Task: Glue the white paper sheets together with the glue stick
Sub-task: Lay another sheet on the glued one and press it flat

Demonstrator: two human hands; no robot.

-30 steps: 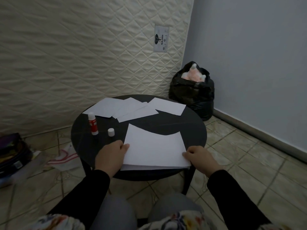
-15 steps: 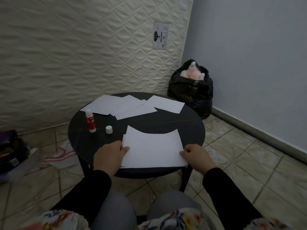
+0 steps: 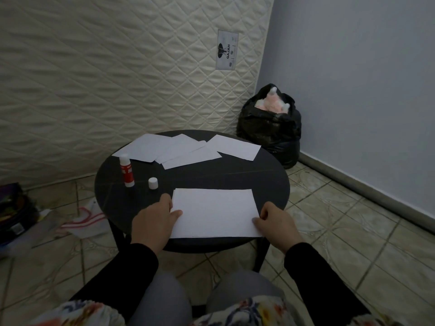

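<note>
A white paper sheet [image 3: 213,211] lies flat on the near part of the round black table [image 3: 266,182]. My left hand [image 3: 154,221] pinches its left edge, with the thumb on top of the paper. At the sheet's near right corner, my right hand [image 3: 276,223] holds the edge with curled fingers. To the left, a red glue stick [image 3: 127,171] stands upright and uncapped, and its white cap [image 3: 152,183] sits just to its right. Several more white sheets [image 3: 183,149] lie overlapping at the table's far side.
A quilted mattress [image 3: 117,74] leans against the wall behind the table. A stuffed black bin bag [image 3: 270,128] stands in the far right corner. A bag and cloth [image 3: 84,218] lie on the tiled floor to the left. My knees are under the table's near edge.
The sheet between my hands had a bowed far edge; now it lies flat and rectangular on the table. Both hands stay at its sides.
</note>
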